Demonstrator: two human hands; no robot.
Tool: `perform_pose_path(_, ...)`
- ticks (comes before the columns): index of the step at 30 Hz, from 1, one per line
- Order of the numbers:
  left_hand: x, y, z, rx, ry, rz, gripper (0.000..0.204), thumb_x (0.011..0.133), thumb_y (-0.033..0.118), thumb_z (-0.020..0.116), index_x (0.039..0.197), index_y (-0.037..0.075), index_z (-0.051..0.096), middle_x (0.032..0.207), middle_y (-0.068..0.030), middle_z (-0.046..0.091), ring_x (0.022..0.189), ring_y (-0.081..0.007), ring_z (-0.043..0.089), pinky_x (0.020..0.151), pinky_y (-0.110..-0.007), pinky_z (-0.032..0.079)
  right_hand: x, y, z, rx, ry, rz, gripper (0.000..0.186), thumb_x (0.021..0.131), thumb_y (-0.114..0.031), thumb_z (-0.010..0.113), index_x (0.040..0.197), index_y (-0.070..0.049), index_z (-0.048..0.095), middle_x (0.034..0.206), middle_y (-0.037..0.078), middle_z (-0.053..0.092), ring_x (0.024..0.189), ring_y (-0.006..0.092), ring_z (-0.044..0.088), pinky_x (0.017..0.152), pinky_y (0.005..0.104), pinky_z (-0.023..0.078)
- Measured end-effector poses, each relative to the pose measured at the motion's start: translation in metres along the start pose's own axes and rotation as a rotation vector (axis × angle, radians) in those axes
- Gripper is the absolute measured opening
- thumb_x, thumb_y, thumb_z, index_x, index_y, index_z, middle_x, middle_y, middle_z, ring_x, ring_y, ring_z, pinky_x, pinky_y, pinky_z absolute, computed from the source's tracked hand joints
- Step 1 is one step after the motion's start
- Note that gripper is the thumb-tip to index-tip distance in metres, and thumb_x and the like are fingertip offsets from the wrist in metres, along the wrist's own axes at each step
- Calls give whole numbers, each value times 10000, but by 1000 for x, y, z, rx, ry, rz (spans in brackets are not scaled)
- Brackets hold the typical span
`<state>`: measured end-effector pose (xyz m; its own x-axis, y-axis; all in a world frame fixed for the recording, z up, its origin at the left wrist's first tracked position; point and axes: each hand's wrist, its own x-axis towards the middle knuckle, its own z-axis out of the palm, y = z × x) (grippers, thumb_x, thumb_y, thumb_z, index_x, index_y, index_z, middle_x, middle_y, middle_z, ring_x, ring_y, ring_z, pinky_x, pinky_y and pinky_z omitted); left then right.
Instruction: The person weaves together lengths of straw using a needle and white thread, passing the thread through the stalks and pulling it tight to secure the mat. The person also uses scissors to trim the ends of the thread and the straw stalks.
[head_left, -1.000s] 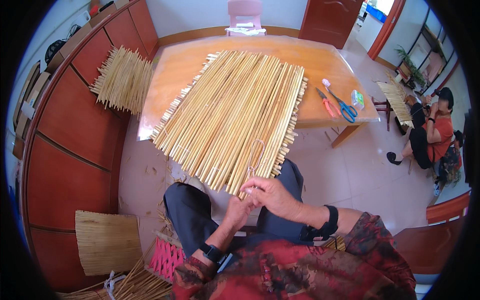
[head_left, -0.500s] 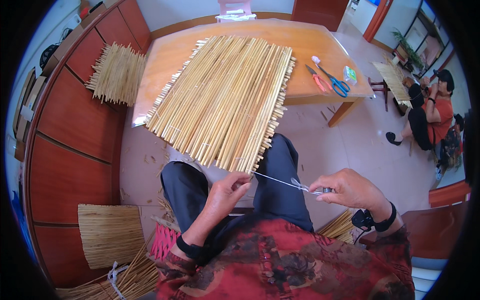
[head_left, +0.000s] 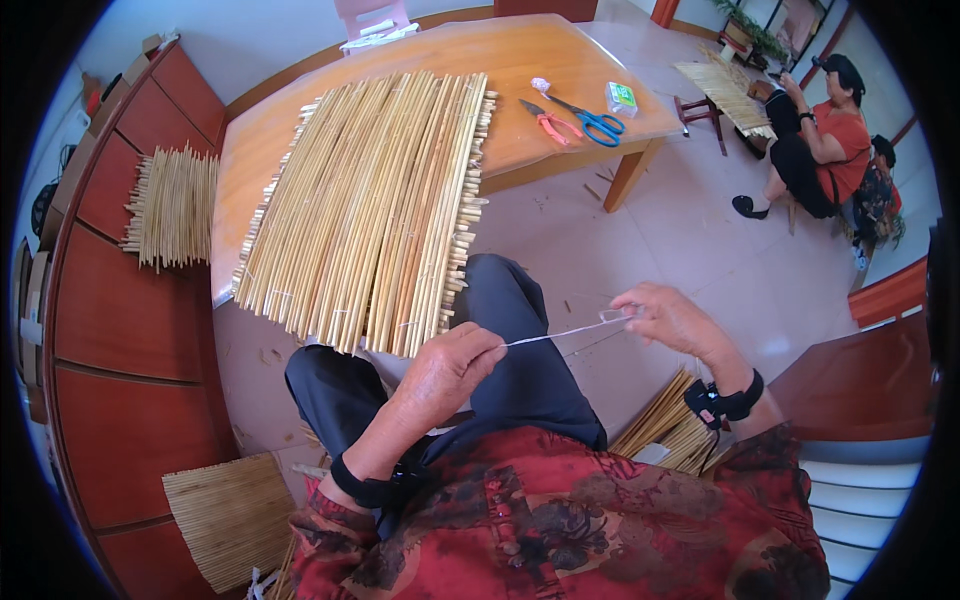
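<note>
A mat of straw-coloured reed sticks, bound by thin white ties, lies over the table's near edge and juts toward my knees. My left hand is closed at the mat's near right corner, its thumb and finger pinching a white string. From there the string runs taut across to my right hand, which is out to the right over the floor. A loop of it shows at those fingertips, and the fingers are slightly blurred.
On the orange table lie red-handled pliers, blue-handled scissors and a small green-and-white box. Reed bundles stand by the cabinet and at my right. A person sits at the far right with another mat.
My view has swung right. My right hand has risen and turned, its fingers more spread around the string. The left hand now grips the string more firmly near the mat's corner.
</note>
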<state>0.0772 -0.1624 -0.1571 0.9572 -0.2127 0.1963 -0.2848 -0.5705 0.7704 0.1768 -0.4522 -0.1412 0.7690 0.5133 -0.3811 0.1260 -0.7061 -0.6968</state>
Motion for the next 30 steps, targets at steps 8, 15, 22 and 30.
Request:
perform_pose_path(8,21,40,-13,-257,-93,-89,73,822,58,593,837,-11,613,703,-31,543,645,-89,506,577,-221,402,18,-12,26,143,198,-312,317,761,-24,554,1077,-44,541,960,109,543,778,204,577,711,306,457)
perform_pose_path(15,18,56,-40,-443,18,-216,79,819,57,594,863,-4,616,748,-33,555,626,-93,485,551,-224,389,52,-9,61,9,42,-581,303,781,-21,503,1080,-34,543,999,119,560,945,255,542,849,335,420)
perform_pose_path(22,-19,44,-86,-658,311,-200,40,781,-18,541,756,-29,571,672,-80,534,577,-138,540,536,-231,442,86,22,92,256,-7,-491,315,790,12,455,1092,-25,538,1013,106,578,955,224,551,870,328,425)
perform_pose_path(30,-58,19,-105,-822,440,-209,134,827,115,593,814,0,524,639,-39,431,544,-125,444,514,-284,439,66,9,69,620,-39,-435,240,864,-86,468,1076,-9,552,973,88,601,914,157,577,829,265,442)
